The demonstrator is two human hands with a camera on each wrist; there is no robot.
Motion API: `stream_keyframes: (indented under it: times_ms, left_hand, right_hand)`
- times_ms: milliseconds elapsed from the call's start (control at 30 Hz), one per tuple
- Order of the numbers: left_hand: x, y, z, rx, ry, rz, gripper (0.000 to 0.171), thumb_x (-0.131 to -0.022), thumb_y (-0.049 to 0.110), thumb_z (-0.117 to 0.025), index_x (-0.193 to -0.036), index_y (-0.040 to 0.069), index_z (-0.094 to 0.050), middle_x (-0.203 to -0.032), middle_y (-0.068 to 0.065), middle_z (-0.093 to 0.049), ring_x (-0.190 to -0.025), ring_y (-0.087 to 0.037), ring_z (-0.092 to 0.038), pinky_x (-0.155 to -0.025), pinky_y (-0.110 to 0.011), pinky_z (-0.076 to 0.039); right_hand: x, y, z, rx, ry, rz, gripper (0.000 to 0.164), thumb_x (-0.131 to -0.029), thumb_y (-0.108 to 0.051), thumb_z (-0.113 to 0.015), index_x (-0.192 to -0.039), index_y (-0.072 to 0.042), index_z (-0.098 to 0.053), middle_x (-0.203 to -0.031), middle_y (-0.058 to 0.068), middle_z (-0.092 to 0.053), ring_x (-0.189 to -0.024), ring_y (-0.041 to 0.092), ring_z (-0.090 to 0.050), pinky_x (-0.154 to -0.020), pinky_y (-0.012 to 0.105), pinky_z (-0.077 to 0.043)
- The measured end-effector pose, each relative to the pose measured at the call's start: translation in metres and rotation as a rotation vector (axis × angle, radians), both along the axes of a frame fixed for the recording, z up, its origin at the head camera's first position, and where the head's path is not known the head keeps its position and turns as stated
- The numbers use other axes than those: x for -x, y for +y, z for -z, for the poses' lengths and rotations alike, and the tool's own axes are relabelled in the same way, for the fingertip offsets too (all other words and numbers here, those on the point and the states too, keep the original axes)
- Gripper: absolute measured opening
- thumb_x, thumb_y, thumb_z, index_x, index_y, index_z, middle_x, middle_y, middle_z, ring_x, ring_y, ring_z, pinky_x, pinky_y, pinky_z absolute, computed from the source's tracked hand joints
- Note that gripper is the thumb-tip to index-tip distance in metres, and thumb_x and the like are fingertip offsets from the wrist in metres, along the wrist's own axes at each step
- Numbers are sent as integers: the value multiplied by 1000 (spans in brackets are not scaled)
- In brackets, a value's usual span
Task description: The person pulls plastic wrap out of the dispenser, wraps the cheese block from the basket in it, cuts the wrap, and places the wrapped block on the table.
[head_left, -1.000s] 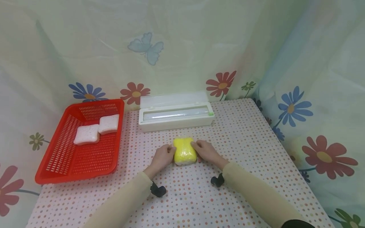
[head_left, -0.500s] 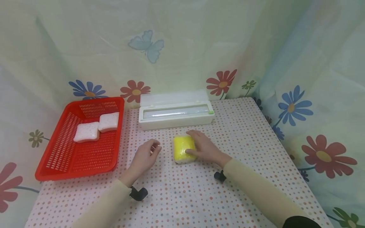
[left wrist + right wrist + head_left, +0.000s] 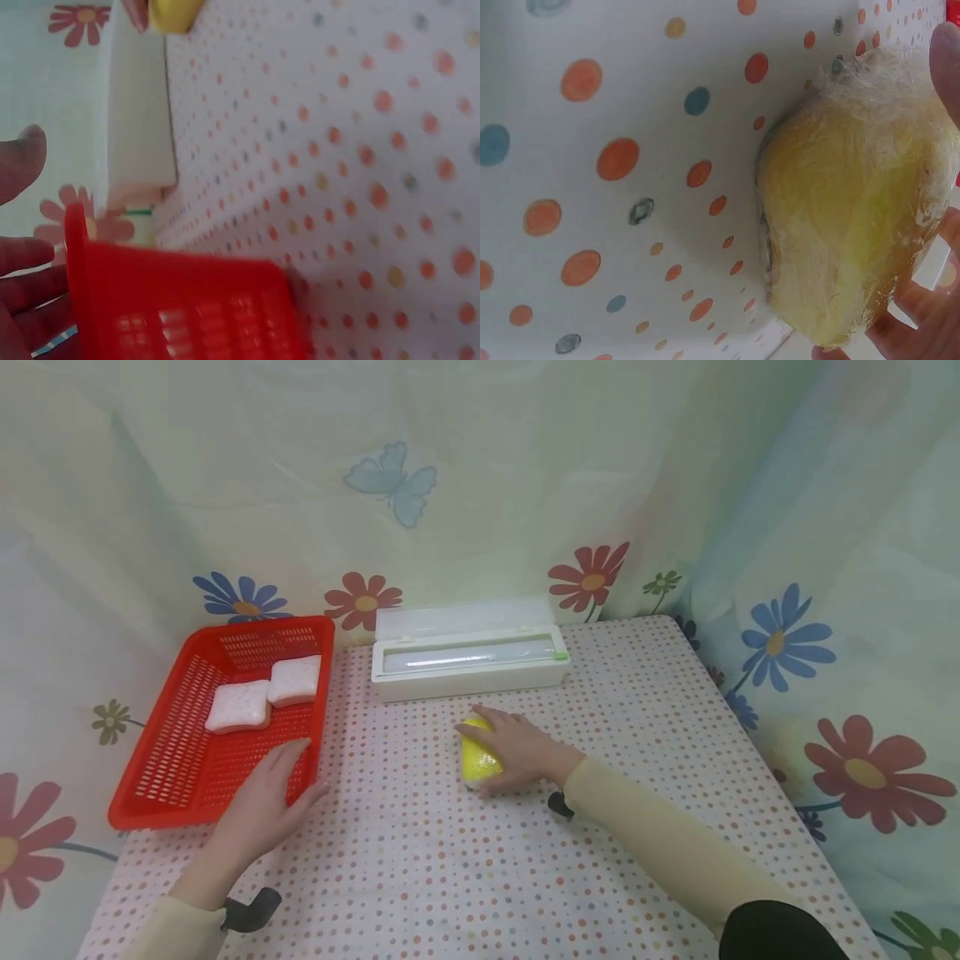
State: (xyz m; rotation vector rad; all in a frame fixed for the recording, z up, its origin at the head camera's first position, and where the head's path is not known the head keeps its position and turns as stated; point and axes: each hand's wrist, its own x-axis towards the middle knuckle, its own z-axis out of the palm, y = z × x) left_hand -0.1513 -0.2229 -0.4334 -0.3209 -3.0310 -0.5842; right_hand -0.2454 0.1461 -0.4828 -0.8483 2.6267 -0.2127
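Observation:
A yellow, sponge-like block (image 3: pixel 477 758) wrapped in clear plastic film lies on the dotted cloth near the middle of the table. My right hand (image 3: pixel 517 747) grips it from the right, fingers across its far side and thumb at its near edge. Crinkled film covers the wrapped block (image 3: pixel 847 195) in the right wrist view. My left hand (image 3: pixel 258 806) holds nothing, its fingers extended over the near right corner of a red basket (image 3: pixel 225 768). In the left wrist view, that hand's fingers show beside the basket rim (image 3: pixel 180 259); contact cannot be told.
Two white, speckled blocks, one at the left (image 3: pixel 238 706) and one at the right (image 3: pixel 295 680), lie in the basket. Behind my right hand stands a white wrap dispenser (image 3: pixel 472 681), its clear lid (image 3: pixel 465 618) raised. A flowered curtain (image 3: pixel 525 460) backs the table.
My left hand has left the yellow block's side and moved left to the basket. My right hand has shifted from the block's right side to over it. The head view has turned slightly.

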Motion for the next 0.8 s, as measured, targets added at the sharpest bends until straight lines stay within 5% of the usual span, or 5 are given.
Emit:
stream_keyframes:
  times_ms: [267, 533, 800]
  left_hand:
    - [-18, -18, 10, 107, -52, -53, 71, -89, 31, -78, -140, -9, -50, -136, -34, -58, -124, -53, -57, -98, -68, -50]
    - [-24, -19, 19, 123, 39, -40, 50, -90, 25, -78, -125, -8, -64, -118, -28, -70, -110, -48, -67, -94, -64, -54]
    - [-27, -20, 20, 98, 38, -67, 38, -92, 22, -76, -122, -1, -69, -115, -22, -73, -111, -43, -68, -98, -63, -53]
  right_hand:
    - [3, 2, 0, -4, 1, 18, 111, -78, -64, -79, -164, -30, -18, -172, 13, -11, -154, 39, -26, -122, 63, -28]
    - [3, 0, 3, -11, 17, 29, 117, -77, -65, -80, -165, -23, -15, -172, 13, -11, -156, 36, -25, -122, 61, -30]
    - [2, -3, 5, -18, 3, 41, 115, -78, -66, -79, -165, -23, -17, -172, 17, -10, -153, 40, -29, -123, 60, -30]
